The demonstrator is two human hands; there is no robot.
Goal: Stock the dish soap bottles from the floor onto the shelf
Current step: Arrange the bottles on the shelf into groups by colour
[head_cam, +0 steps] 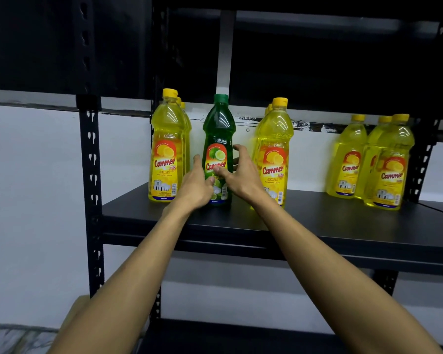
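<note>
A green lime dish soap bottle stands upright on the black shelf board, between two groups of yellow lemon bottles. My left hand lies against its left side, fingers straight and pointing up, thumb touching the lower label. My right hand is at its right side, fingers spread and curled round toward the back, thumb on the label. Yellow bottles stand in a row to the left, and more yellow bottles to the right.
A third group of yellow bottles stands at the shelf's far right. A black perforated upright post marks the rack's left front corner. A dark upper shelf hangs overhead, and a lower shelf board lies below. The wall behind is white.
</note>
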